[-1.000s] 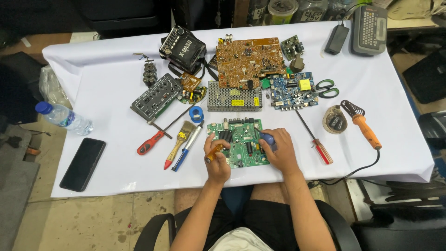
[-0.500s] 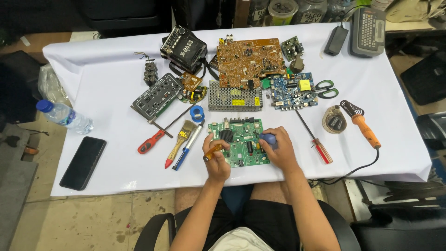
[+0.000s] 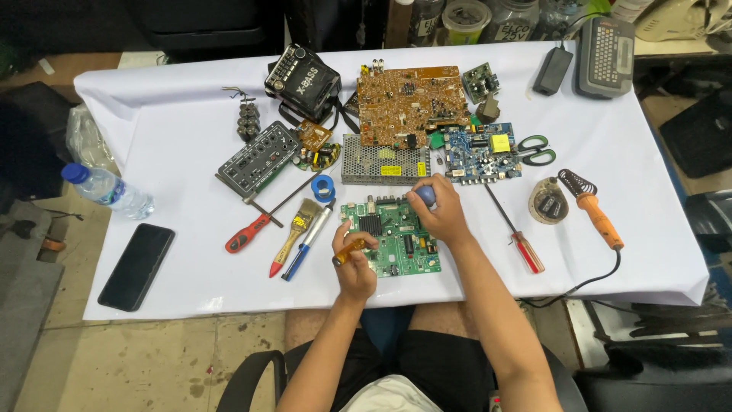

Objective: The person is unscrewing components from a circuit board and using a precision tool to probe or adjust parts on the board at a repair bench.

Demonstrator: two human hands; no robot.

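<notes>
My left hand [image 3: 354,263] sits at the near left edge of the green circuit board [image 3: 393,236], its grip closed round a small amber-handled tool [image 3: 349,252] that lies across the fingers; my right hand [image 3: 441,214] rests over the board's far right corner, grip closed on a blue-handled tool [image 3: 425,195] whose rounded end shows above the knuckles; I cannot tell where either tip meets the board, the hands hide that. The board lies flat on the white-covered surface [image 3: 183,160], near the front edge and just in front of me; a black heat sink sits on its left part.

Just left of the board lie a paintbrush [image 3: 293,233] and a blue pen [image 3: 306,243], side by side and slanted; a roll of blue tape [image 3: 324,187] is just beyond them; a red-handled screwdriver [image 3: 255,229] lies further left. Behind the board sits a perforated metal box [image 3: 383,159], with a large brown circuit board [image 3: 412,103] beyond it and a blue circuit board [image 3: 482,152] to the right; green-handled scissors [image 3: 536,151] touch that blue board's right side. To my right lie another red-handled screwdriver [image 3: 518,238] and an orange-handled soldering iron [image 3: 595,214], its cable trailing off the front edge. Far left, a black phone [image 3: 137,265] lies flat, and a water bottle [image 3: 107,189] lies on its side near the edge.
</notes>
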